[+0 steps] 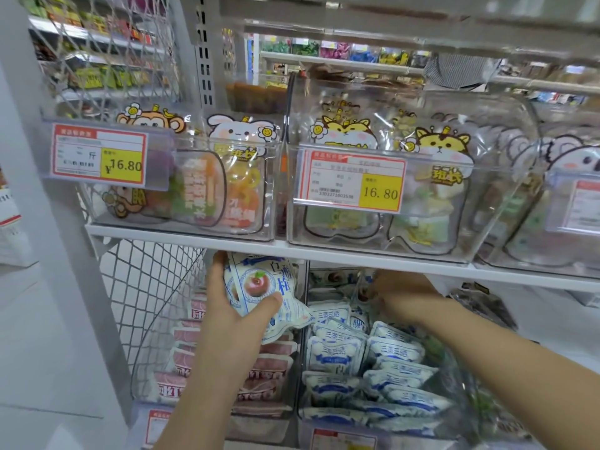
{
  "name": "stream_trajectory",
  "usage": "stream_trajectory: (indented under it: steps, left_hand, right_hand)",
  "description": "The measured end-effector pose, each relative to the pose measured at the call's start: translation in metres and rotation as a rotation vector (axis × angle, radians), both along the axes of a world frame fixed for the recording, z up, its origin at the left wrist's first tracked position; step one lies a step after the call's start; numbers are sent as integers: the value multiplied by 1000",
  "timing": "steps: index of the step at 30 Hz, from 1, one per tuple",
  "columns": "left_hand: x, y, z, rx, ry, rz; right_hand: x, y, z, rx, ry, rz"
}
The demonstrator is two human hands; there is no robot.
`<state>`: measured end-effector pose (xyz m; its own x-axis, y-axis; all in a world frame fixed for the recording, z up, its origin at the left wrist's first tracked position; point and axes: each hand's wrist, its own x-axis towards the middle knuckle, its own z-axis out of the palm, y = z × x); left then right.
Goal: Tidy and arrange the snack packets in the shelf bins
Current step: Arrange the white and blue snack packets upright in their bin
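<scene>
Up and to the left of the left hand's grip, a clear upper bin [271, 203] holds a monkey-shaped pouch [146, 120] and a rabbit-shaped pouch [242, 177] standing side by side. A red-and-yellow price tag [99, 154] reading 16.80 is clipped to the bin's front. The bin sits on a white shelf board [194, 237] that runs just above both hands.

Directly below the grip, a clear lower bin [146, 352] is filled with stacked pink packets [271, 365].

The left hand [232, 315] grips a blue-and-white peach packet [259, 284], thumb across its front and fingers curled behind it. It holds the packet up over the pink packets, close under the shelf board.

Above and to the right of that grip, a second clear bin [487, 206] holds tiger-shaped pouches [441, 147] behind another 16.80 tag [350, 177].

Just right of the held packet, a neighbouring lower bin [300, 401] is packed with rows of small blue-and-white packets [334, 352], overlapping from front to back.

The right hand [402, 297] reaches into the back of this bin, its fingertips among the rear packets. They are blurred, so I cannot tell whether it holds one.

Above and right of the right hand, a third clear bin [552, 267] holds a koala-shaped pouch [578, 164].
</scene>
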<state>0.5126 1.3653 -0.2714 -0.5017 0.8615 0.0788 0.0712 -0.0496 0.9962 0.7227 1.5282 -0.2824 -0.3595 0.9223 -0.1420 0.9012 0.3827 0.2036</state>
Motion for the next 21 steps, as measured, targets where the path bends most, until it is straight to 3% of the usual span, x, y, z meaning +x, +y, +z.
stream_trajectory:
  steps: [3, 5, 11, 14, 21]
  left_hand:
    - [-1, 1, -1, -7, 11, 7]
    - [1, 1, -1, 1, 12, 5]
    - [-3, 3, -4, 1, -9, 0]
    - [-5, 7, -6, -29, -45, 14]
    - [3, 9, -15, -56, -416, -119]
  right_hand:
    - [-20, -6, 13, -160, 375, 14]
    - [-34, -8, 11, -331, 485, 63]
    - [-36, -17, 0, -514, 492, 68]
    - [-21, -34, -15, -503, 444, 175]
    - [-9, -55, -24, -509, 528, 178]
